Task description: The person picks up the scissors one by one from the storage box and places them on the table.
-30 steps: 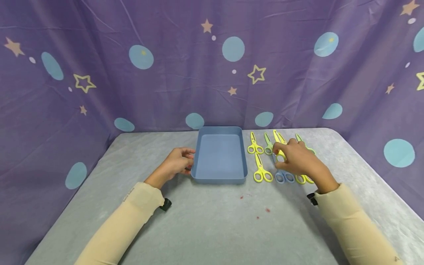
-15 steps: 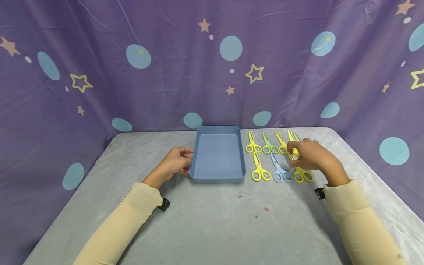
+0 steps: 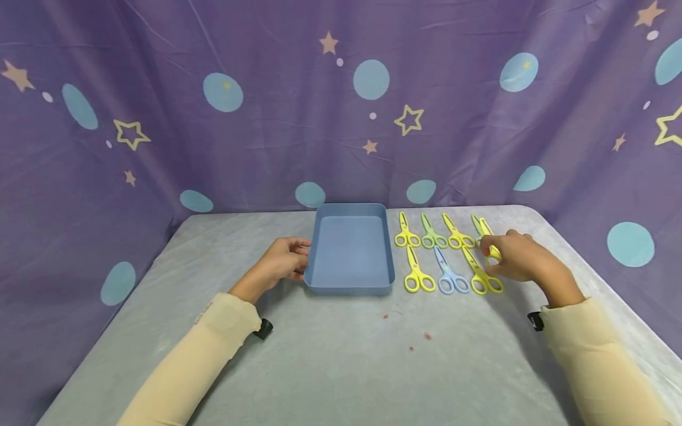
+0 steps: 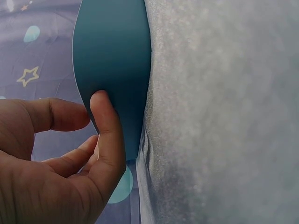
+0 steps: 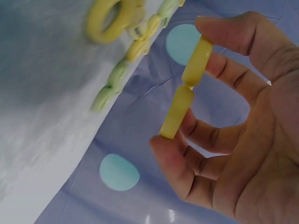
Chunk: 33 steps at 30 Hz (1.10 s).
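Note:
At the left wall of a blue tray (image 3: 351, 251) is my left hand (image 3: 274, 263); in the left wrist view one fingertip rests against the outer wall and the fingers are loosely bent. My right hand (image 3: 519, 257) pinches yellow scissors (image 5: 198, 60) by the handle loops, between the thumb and a fingertip. In the head view the held pair, blades pointing away, overlaps green scissors (image 3: 476, 222) at the back right, partly hiding them. Just left of this hand lie yellow scissors (image 3: 479, 275) in the front row.
Right of the tray, two rows hold yellow scissors (image 3: 407, 237), green scissors (image 3: 434, 238), more yellow scissors (image 3: 459, 238), blue scissors (image 3: 450, 280) and another yellow pair (image 3: 418, 279). Grey cloth covers the table (image 3: 341, 361); a purple curtain (image 3: 277, 142) hangs behind.
My right hand has moved right with the yellow scissors, from over the blue scissors to the far-right green pair. The left hand has stayed beside the tray.

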Tool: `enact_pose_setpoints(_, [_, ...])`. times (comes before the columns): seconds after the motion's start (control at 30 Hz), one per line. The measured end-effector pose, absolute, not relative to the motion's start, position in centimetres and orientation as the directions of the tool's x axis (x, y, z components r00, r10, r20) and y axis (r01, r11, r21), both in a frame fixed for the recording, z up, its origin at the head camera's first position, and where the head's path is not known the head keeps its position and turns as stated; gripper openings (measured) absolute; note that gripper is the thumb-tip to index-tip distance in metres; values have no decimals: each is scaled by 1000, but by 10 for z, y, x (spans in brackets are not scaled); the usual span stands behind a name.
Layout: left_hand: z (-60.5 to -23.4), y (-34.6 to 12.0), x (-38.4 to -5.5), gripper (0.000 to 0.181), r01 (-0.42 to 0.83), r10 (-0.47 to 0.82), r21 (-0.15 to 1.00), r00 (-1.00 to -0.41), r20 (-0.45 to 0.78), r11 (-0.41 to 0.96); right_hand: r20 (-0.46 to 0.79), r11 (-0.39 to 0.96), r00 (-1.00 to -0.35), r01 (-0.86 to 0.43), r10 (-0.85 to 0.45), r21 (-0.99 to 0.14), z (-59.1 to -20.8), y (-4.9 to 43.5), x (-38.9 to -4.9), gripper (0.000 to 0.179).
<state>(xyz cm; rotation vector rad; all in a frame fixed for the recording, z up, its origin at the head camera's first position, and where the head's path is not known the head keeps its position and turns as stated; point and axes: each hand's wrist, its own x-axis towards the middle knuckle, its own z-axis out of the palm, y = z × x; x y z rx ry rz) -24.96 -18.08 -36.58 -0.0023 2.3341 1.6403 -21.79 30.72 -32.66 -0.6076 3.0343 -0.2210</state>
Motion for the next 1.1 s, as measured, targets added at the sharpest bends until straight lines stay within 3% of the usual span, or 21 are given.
enact_pose_setpoints(0.33, [-371,-183,-249,53,-175,160,920,-957,-243,350,16,887,-898,-436,-439,-151,-343,330,-211,27])
enact_pose_setpoints(1.1, [-367,-181,-252,55,-167,165,918,-957,-239,359,-153,855,-870,-404,-469,-327,-353,343,-213,32])
